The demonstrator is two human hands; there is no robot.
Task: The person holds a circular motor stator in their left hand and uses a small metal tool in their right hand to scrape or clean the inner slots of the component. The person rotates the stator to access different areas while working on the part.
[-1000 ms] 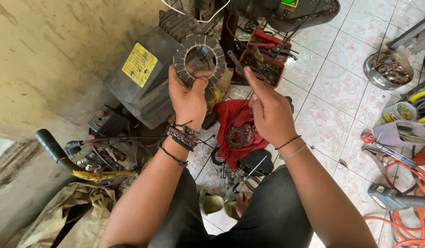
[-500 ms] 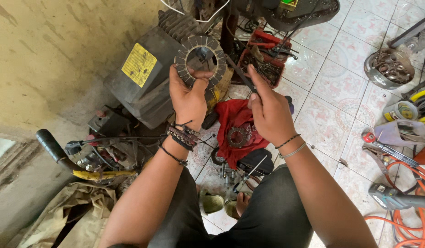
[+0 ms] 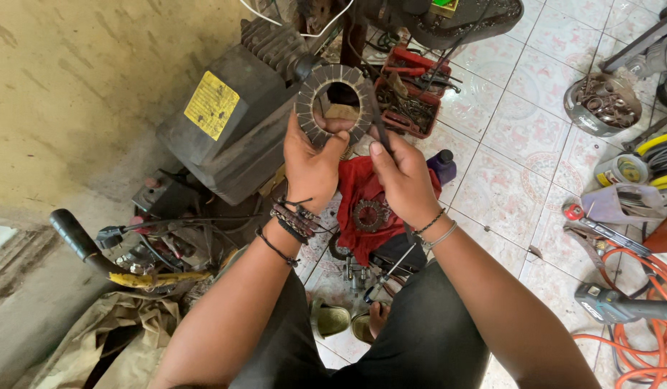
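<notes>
Left hand grips the slotted metal ring by its lower edge; right hand pinches a thin dark tool against it, above red cloth.

Soft, even daylight fills the scene, brightest on the pale floor tiles to the right of the grip, where faint sheen shows but no harsh glare. Left of the grip the wall sits duller and flatter. Shadows are weak and diffuse, pooling darkest beneath the forearms. Focus is sharp at the left hand and right hand; the wide lens bends lines toward the frame edges, and the corners look slightly softer
</notes>
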